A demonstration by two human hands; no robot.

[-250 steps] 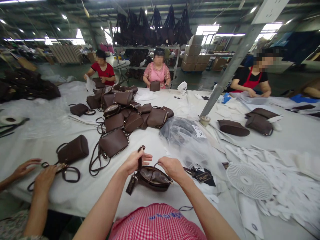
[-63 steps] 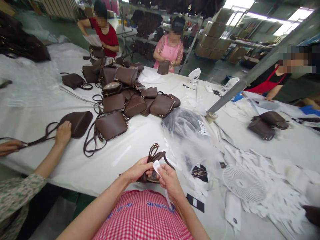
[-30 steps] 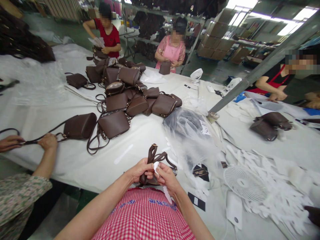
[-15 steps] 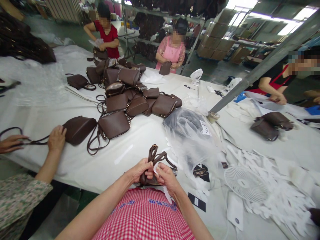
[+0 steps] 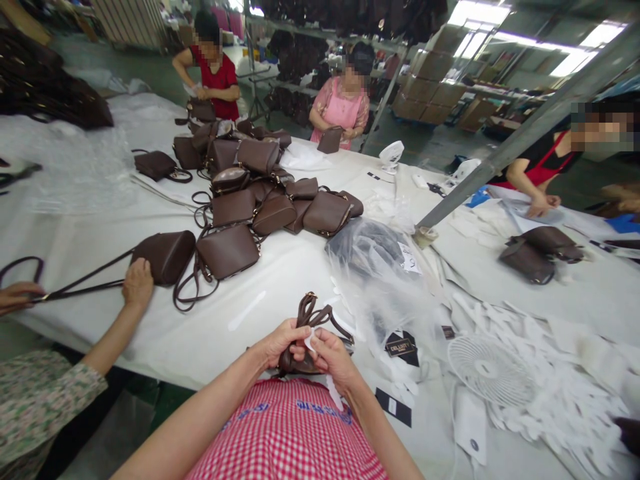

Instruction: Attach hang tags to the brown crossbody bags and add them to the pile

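Left hand curls fingers around looped brown strap; right hand's fingers newly pinch white strip, work apparently midway.

- And your straps: smooth, leather-look, catching a soft sheen
- The buckle up top, shiny gold-toned metal
- Your white strip looks matt and papery
- Your apron, woven checked cloth, matt
- Brown bags ahead of you: smooth, leather-look
- Big plastic bag, clear, crinkled, glossy
- Your fan: smooth white plastic
- That post, dull grey metal
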